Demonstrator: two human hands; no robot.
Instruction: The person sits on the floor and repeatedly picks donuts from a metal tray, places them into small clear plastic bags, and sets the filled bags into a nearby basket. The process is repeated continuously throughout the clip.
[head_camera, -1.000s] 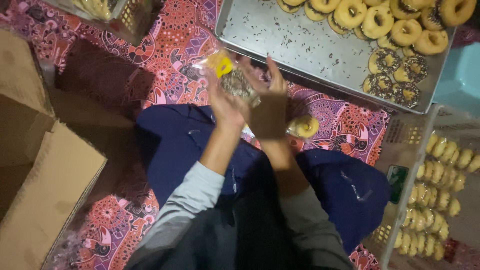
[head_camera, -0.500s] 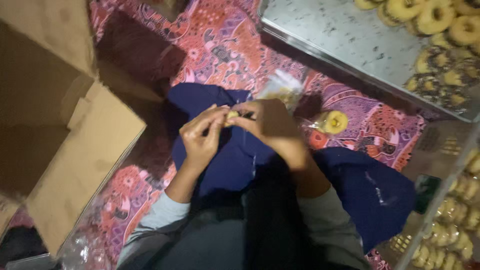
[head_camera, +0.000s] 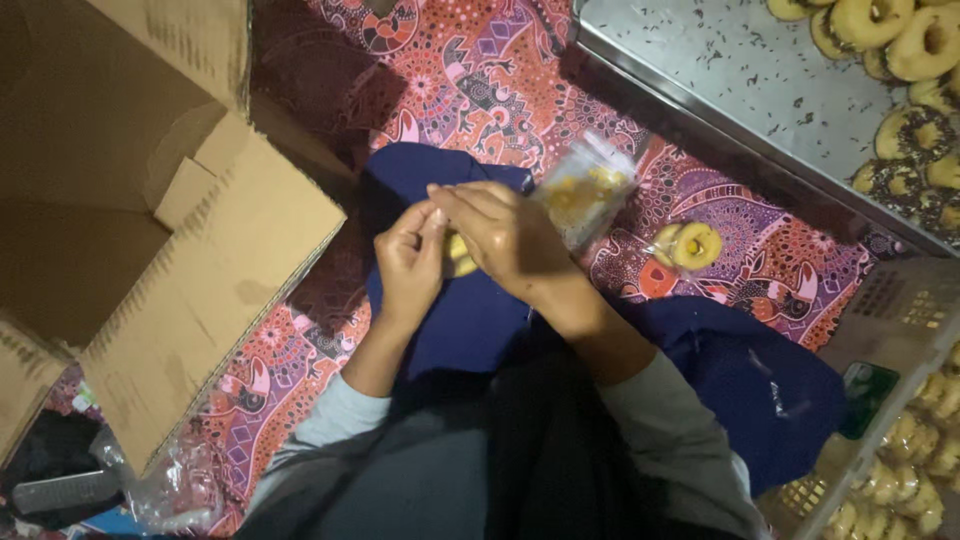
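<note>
Since the prior frame, both hands sit lower over the blue-clad lap.
Left hand (head_camera: 412, 262) and right hand (head_camera: 507, 238) pinch together on a clear plastic bag of yellow ring cookies (head_camera: 582, 190); a loose yellow ring cookie (head_camera: 696, 244) lies near on the patterned floor cloth (head_camera: 480, 80).

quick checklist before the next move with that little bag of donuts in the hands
1. Both hands on the clear bag: ok, left hand and right hand meet at its neck.
2. Bag closed: cannot tell, fingers hide the neck.
3. Cardboard box open beside the left hand: ok.
4. Loose donut lying on the patterned mat: not ok.
5. Metal tray holds more donuts: ok.
</note>
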